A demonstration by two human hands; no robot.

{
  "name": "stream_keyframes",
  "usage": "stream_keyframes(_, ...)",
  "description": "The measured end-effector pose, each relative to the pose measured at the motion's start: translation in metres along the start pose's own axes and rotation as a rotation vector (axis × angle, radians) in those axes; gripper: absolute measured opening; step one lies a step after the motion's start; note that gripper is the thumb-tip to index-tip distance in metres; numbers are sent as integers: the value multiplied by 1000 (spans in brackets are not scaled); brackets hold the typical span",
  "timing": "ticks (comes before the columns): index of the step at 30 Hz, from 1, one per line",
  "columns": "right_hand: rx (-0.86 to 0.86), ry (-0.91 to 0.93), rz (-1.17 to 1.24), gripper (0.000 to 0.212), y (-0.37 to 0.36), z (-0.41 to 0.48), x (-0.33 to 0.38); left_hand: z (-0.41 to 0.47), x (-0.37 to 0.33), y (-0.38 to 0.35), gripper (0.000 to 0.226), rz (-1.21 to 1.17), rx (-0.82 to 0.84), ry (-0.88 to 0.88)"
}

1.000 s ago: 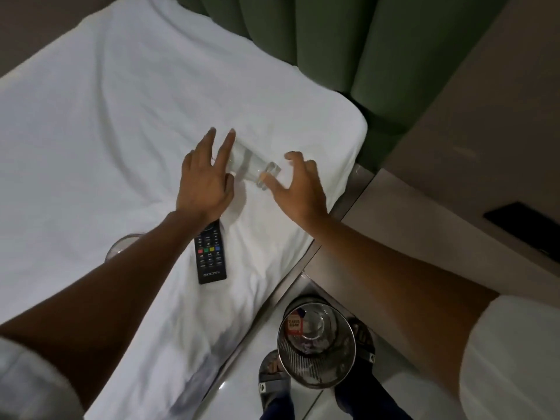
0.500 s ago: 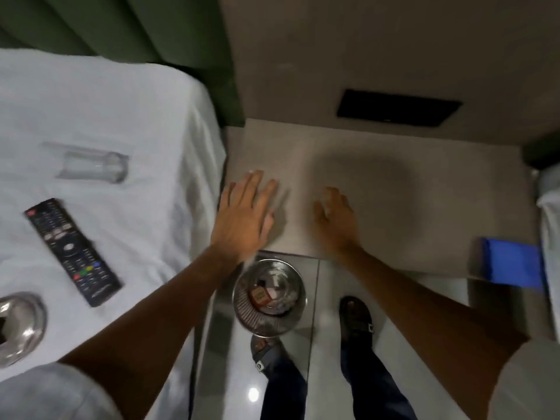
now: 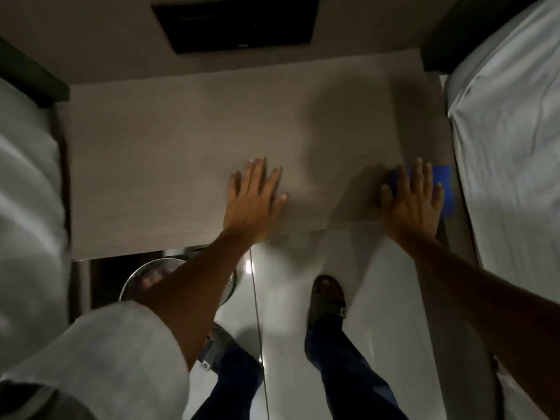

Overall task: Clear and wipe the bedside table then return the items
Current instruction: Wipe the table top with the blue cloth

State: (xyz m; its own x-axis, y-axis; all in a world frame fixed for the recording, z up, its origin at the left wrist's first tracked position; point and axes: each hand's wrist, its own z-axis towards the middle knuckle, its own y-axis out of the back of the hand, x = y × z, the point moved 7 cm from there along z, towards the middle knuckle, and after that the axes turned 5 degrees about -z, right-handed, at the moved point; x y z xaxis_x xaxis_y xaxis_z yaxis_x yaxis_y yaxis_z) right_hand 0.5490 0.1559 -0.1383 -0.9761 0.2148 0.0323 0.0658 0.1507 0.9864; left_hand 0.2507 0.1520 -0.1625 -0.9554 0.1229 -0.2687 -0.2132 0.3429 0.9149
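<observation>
- Closest to the camera: the person's feet in sandals (image 3: 328,298) on a glossy floor, and a metal bin (image 3: 142,278) tucked by the bench's front edge, half hidden under the left forearm.
- Left hand (image 3: 253,201) lies flat near the front of the bench (image 3: 157,177), fingers (image 3: 257,174) spread and straight, holding nothing.
- Right hand (image 3: 413,198) sits on top of a blue cloth (image 3: 442,177) at the bench's right end, just beside the bed (image 3: 509,116). Fingers are splayed out flat over it, not curled, so I'd say it's pressed on rather than gripped yet.
- Handling-wise the cloth looks soft, light and floppy. My guess: bunch it under the palm or pinch the middle, because a corner grab would just let it trail.
- The bench top looks smooth and bare, so wiping should glide easily.
- Farther back, a dark panel (image 3: 239,22) is set in the wall.
</observation>
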Motion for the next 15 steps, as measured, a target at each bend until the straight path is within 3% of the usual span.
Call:
stream_keyframes(5,-16,-20,-10,57,-33,16,-37,16,11,-30,69,110,-115,52)
stream_keyframes(10,-130,-211,10,55,-34,11,-5,15,13,-28,70,102,-178,36)
stream_keyframes(12,-95,-159,33,57,-34,8,15,14,12,-26,70,88,-190,35)
stream_keyframes(15,-11,91,161,63,-35,-7,70,14,15,-27,70,73,-188,35)
